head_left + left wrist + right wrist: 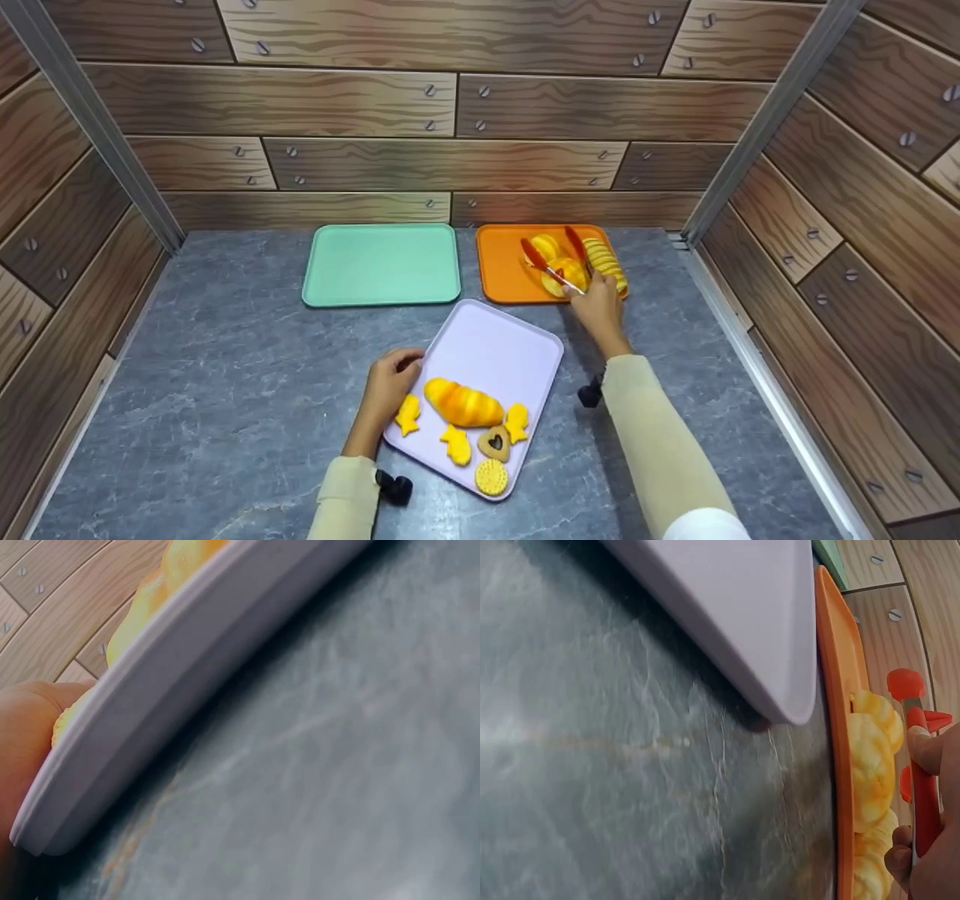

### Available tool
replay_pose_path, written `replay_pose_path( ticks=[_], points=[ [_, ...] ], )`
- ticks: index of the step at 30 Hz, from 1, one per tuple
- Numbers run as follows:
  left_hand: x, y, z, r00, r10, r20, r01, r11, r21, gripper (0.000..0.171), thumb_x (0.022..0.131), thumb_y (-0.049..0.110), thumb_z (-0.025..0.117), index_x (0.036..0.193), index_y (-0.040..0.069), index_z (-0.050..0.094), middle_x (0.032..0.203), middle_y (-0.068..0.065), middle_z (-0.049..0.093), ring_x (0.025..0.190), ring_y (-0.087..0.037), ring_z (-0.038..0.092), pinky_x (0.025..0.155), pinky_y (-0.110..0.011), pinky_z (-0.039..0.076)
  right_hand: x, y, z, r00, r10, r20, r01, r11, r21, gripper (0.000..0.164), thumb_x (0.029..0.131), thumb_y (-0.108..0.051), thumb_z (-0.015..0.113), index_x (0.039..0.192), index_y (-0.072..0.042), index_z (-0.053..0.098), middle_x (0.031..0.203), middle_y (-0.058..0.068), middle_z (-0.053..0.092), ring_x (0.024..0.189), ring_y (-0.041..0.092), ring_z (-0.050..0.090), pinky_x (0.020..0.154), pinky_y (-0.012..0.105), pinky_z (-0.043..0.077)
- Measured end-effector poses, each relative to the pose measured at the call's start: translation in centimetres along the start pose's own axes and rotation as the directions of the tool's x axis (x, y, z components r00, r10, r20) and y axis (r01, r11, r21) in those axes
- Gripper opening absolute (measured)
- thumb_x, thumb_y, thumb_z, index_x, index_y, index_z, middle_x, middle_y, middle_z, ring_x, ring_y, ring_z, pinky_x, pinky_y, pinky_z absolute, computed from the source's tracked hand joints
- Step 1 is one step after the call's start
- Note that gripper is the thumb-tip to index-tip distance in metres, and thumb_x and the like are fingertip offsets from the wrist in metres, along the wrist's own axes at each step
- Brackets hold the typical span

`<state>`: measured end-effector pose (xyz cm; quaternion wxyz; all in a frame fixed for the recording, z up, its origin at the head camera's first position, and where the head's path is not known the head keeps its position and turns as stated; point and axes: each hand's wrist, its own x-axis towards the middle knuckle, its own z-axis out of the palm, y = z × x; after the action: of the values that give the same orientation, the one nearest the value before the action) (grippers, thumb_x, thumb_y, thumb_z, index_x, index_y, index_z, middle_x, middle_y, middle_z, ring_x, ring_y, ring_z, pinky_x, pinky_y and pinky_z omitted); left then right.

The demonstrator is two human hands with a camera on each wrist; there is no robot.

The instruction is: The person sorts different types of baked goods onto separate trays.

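My left hand (394, 379) grips the left rim of a lilac tray (499, 349), which lies at an angle in front of me. On that tray are a croissant-shaped bread (463, 403), several small yellow fish-shaped biscuits (457, 445), a heart biscuit (494, 443) and a round yellow biscuit (491, 478). My right hand (600, 307) holds red-tipped tongs (536, 256) over an orange tray (499, 262). The tips stand apart above round yellow breads (545, 246). In the right wrist view, fingers wrap the red tongs' handle (925, 814), close beside the breads (870, 772).
A mint green tray (381, 266) with nothing on it stands at the back, left of the orange one. A ridged long bread (604, 262) lies at the orange tray's right side. Wood-patterned walls (360, 105) enclose the grey marbled tabletop (247, 390).
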<state>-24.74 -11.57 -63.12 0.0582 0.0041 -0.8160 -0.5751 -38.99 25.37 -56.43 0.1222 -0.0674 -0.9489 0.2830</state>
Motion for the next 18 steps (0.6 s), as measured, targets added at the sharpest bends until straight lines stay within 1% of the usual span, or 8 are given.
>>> replay_pose_path(
  ticks=[4, 6, 8, 10, 13, 16, 18],
  points=[
    [-0.1, 0.1, 0.0, 1.000, -0.016, 0.000, 0.016, 1.000, 0.000, 0.021, 0.098, 0.013, 0.062, 0.115, 0.013, 0.075, 0.115, -0.005, 0.071, 0.104, -0.020, 0.064, 0.094, -0.041, 0.051, -0.8, 0.2, -0.7, 1.000, 0.011, 0.014, -0.012, 0.998, 0.059, 0.078, 0.091, -0.038, 0.073, 0.146, 0.009, 0.043, 0.138, 0.032, 0.046, 0.122, 0.049, 0.052, 0.103, 0.059, 0.042],
    [-0.1, 0.2, 0.0, 1.000, -0.021, 0.003, 0.021, 1.000, -0.001, 0.021, 0.098, 0.014, 0.062, 0.115, 0.013, 0.075, 0.115, -0.004, 0.071, 0.105, -0.020, 0.064, 0.095, -0.041, 0.051, -1.6, 0.3, -1.1, 1.000, 0.018, 0.021, -0.020, 0.997, 0.076, 0.079, 0.091, -0.038, 0.072, 0.148, 0.008, 0.042, 0.141, 0.032, 0.044, 0.124, 0.049, 0.051, 0.105, 0.059, 0.041],
    [-0.1, 0.2, 0.0, 1.000, -0.023, 0.004, 0.023, 1.000, 0.002, 0.022, 0.098, 0.014, 0.062, 0.116, 0.013, 0.075, 0.115, -0.004, 0.071, 0.104, -0.020, 0.064, 0.095, -0.041, 0.052, -2.5, 0.4, -1.4, 0.999, 0.013, 0.032, -0.016, 0.996, 0.086, 0.080, 0.091, -0.037, 0.072, 0.149, 0.008, 0.041, 0.147, 0.033, 0.041, 0.130, 0.050, 0.047, 0.109, 0.059, 0.038],
    [-0.1, 0.2, 0.1, 1.000, -0.021, 0.006, 0.021, 1.000, 0.000, 0.022, 0.098, 0.014, 0.062, 0.116, 0.013, 0.075, 0.115, -0.004, 0.071, 0.105, -0.020, 0.064, 0.095, -0.041, 0.052, -3.6, 0.5, -1.7, 0.999, -0.005, 0.038, 0.001, 0.996, 0.095, 0.079, 0.091, -0.037, 0.074, 0.150, 0.005, 0.041, 0.147, 0.033, 0.040, 0.132, 0.051, 0.045, 0.109, 0.060, 0.037],
    [-0.1, 0.1, 0.1, 1.000, -0.024, 0.007, 0.024, 1.000, 0.000, 0.022, 0.099, 0.014, 0.062, 0.116, 0.013, 0.075, 0.114, -0.003, 0.071, 0.105, -0.019, 0.064, 0.095, -0.041, 0.052, -5.4, 0.5, -2.2, 0.997, -0.066, 0.034, 0.062, 0.991, 0.117, 0.077, 0.088, -0.034, 0.077, 0.149, 0.001, 0.044, 0.145, 0.033, 0.042, 0.130, 0.052, 0.046, 0.107, 0.062, 0.038],
    [-0.2, 0.1, 0.0, 1.000, -0.026, 0.006, 0.026, 1.000, -0.005, 0.022, 0.099, 0.015, 0.062, 0.116, 0.013, 0.075, 0.114, -0.003, 0.071, 0.105, -0.019, 0.064, 0.095, -0.042, 0.052, -7.4, 0.4, -2.6, 0.992, -0.124, 0.022, 0.119, 0.981, 0.154, 0.071, 0.086, -0.029, 0.080, 0.145, -0.003, 0.051, 0.135, 0.029, 0.050, 0.118, 0.052, 0.054, 0.099, 0.062, 0.042],
    [-0.2, 0.1, 0.0, 1.000, -0.027, 0.006, 0.027, 1.000, -0.011, 0.022, 0.099, 0.015, 0.062, 0.116, 0.014, 0.075, 0.113, -0.003, 0.071, 0.105, -0.019, 0.064, 0.096, -0.042, 0.052, -8.7, 0.3, -2.9, 0.989, -0.148, 0.016, 0.143, 0.974, 0.175, 0.067, 0.085, -0.027, 0.081, 0.140, -0.002, 0.055, 0.130, 0.026, 0.053, 0.114, 0.050, 0.057, 0.096, 0.062, 0.044]
  ],
)
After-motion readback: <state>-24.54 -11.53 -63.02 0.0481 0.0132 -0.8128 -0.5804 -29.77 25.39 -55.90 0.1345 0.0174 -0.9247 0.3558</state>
